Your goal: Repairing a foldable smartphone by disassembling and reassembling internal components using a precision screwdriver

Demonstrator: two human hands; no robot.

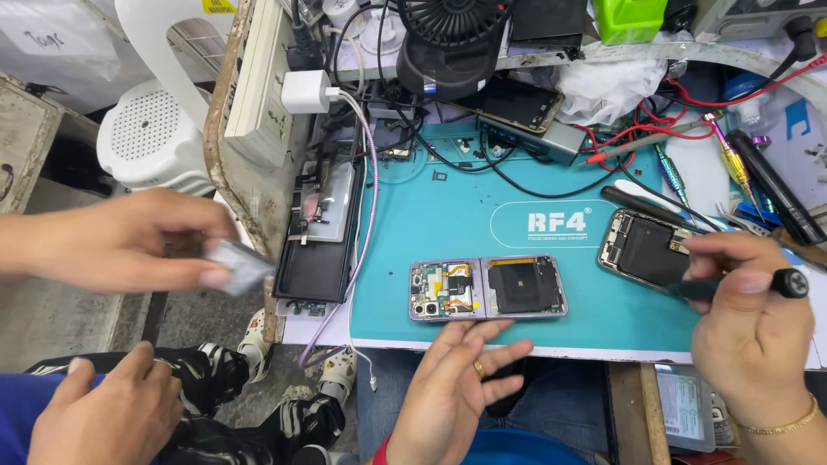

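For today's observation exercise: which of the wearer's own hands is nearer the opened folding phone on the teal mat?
Left. The left hand lies just below the opened folding phone, fingertips almost touching; the right hand is away to its right, holding a black tool.

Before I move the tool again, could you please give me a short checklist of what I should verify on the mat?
1. Right hand grips the black tool: ok.
2. Left hand steadies the folding phone: not ok, it is open, just short of it.
3. Folding phone lies opened flat on the blue mat: ok.
4. Tool tip touches the second opened phone: cannot tell.
5. Another person's hand is off the mat: ok.
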